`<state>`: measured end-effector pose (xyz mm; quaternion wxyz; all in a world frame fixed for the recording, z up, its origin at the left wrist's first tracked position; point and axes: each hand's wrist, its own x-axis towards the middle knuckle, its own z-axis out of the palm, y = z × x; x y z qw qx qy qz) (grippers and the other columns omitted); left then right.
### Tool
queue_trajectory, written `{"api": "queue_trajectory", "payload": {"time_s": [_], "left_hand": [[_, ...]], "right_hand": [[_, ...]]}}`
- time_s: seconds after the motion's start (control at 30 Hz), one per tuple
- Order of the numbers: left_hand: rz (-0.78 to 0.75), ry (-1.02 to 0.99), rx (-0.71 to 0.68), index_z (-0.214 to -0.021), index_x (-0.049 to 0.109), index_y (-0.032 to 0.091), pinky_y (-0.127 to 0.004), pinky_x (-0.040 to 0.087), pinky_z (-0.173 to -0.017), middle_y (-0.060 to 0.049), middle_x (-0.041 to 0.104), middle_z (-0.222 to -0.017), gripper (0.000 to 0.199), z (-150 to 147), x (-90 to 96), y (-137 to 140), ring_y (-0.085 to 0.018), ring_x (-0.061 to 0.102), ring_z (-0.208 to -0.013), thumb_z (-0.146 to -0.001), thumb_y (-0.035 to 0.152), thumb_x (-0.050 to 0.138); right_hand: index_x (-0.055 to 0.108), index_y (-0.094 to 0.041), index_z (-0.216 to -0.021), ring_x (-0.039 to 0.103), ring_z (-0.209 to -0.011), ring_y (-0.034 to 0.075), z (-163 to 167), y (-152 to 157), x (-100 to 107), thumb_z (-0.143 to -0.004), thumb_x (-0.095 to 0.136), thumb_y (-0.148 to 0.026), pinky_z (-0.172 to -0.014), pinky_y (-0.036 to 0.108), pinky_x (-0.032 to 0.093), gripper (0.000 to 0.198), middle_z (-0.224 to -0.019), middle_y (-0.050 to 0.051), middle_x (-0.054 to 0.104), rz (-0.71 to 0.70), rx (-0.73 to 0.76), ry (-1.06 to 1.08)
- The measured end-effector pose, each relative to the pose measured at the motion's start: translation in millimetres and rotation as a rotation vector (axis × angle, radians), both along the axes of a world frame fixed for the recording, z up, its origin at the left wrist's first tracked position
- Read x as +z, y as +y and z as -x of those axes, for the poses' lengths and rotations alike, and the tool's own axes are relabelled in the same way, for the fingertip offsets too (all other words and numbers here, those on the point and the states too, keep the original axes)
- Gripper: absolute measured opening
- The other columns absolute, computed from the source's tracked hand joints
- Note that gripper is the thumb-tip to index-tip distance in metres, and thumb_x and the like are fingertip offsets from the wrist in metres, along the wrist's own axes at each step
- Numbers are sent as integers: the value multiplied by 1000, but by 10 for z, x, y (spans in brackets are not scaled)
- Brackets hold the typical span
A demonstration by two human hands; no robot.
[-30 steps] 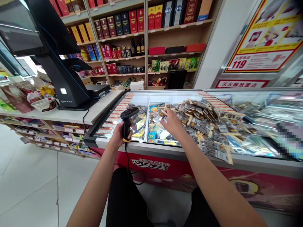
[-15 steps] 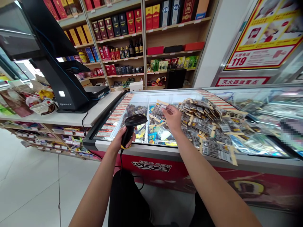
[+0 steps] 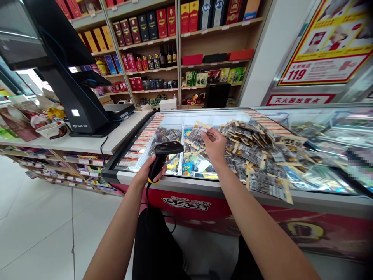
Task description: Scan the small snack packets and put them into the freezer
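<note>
My left hand [image 3: 148,169] is wrapped round the handle of a black barcode scanner [image 3: 167,147], whose head faces right over the freezer's front edge. A cable hangs from the bottom of its handle. In my right hand [image 3: 215,144] is a flat ice cream packet [image 3: 196,134], dark and clear with cream-coloured ends, pinched at its right side above the freezer. Just right of that hand, a heap of similar packets [image 3: 247,136] lies on the freezer top. Wrapped goods [image 3: 201,162] show inside the freezer below my right hand.
The chest freezer [image 3: 186,202] has a red front. At left, a counter [image 3: 112,144] bears a black checkout terminal [image 3: 84,101] and a paper bowl [image 3: 54,131]. Shelves of boxes and bottles [image 3: 166,58] stand behind. Another black handle-like object [image 3: 354,179] reaches in at the far right.
The view has shifted slightly. My right hand still pinches the packet, and my left hand keeps the scanner, nearly in the same place; the packet is turned a little.
</note>
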<state>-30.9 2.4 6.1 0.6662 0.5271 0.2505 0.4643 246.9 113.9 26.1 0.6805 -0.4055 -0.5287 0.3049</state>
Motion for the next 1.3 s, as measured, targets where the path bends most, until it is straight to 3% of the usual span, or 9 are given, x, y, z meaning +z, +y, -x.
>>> {"api": "queue_trajectory", "payload": {"time_s": [0.2, 0.3, 0.53, 0.7, 0.8, 0.93, 1.0, 1.13, 1.3], "left_hand": [[-2, -158, 229, -108, 69, 14, -21, 27, -32, -2, 68, -66, 60, 125, 94, 6, -8, 44, -31, -87, 70, 75], [32, -255, 394, -108, 68, 16, -21, 30, -31, 0, 66, -68, 53, 385, 133, -25, -9, 44, -33, -95, 67, 67], [-16, -403, 679, -113, 69, 16, -22, 31, -33, 4, 57, -64, 55, 959, 94, -163, -7, 39, -33, -105, 67, 49], [-43, -438, 751, -110, 68, 17, -22, 30, -35, 5, 56, -63, 52, 1022, 65, -190, -7, 40, -35, -103, 66, 52], [-18, -453, 764, -110, 68, 18, -21, 30, -35, 5, 54, -62, 53, 990, 65, -198, -8, 41, -36, -100, 69, 57], [-50, -439, 751, -108, 68, 17, -21, 31, -39, 5, 54, -61, 53, 970, 47, -213, -7, 42, -36, -100, 69, 58], [-72, -428, 737, -108, 69, 17, -21, 33, -40, 5, 55, -61, 53, 977, 30, -220, -7, 42, -36, -101, 68, 57], [-93, -414, 739, -110, 70, 16, -22, 36, -42, 5, 54, -61, 54, 998, 6, -231, -6, 41, -36, -101, 68, 56], [-59, -385, 753, -108, 71, 16, -21, 35, -41, 5, 54, -59, 55, 981, 26, -240, -6, 42, -35, -100, 69, 57]], "right_hand": [[70, -19, -95, 63, -77, 21, 17, -36, 4, -79, 79, -64, -69, 35, 59, 48, -81, 4, 65, 71, 49, -75], [68, -20, -89, 55, -64, 16, 148, -51, 61, -81, 80, -62, -60, 30, 53, 44, -72, -1, 56, 173, 225, -102], [62, -21, -85, 51, -50, 12, 972, 28, 166, -89, 82, -36, -61, 32, 61, 25, -59, -5, 49, 538, 547, -119], [68, -19, -104, 65, -60, 18, 1562, 118, 88, -92, 77, -29, -67, 38, 66, 17, -73, 3, 67, 588, 611, -188], [68, -19, -124, 73, -78, 22, 1686, 88, 31, -95, 71, -27, -78, 41, 66, 29, -98, 10, 77, 412, 569, -353], [78, -17, -105, 74, -105, 30, 1708, -66, -14, -100, 64, -29, -104, 47, 58, 19, -111, 15, 79, -41, 562, -882], [79, -16, -117, 69, -126, 35, 1733, -152, -29, -102, 63, -35, -115, 50, 51, 29, -129, 18, 76, -150, 597, -1022], [54, -17, -163, 43, -159, 33, 1753, -251, -47, -108, 57, -41, -131, 49, 35, 60, -170, 18, 48, -181, 650, -1055], [50, -12, -165, 38, -161, 37, 1326, -184, 41, -107, 58, -40, -132, 50, 31, 64, -170, 23, 45, -129, 365, -1200]]}}
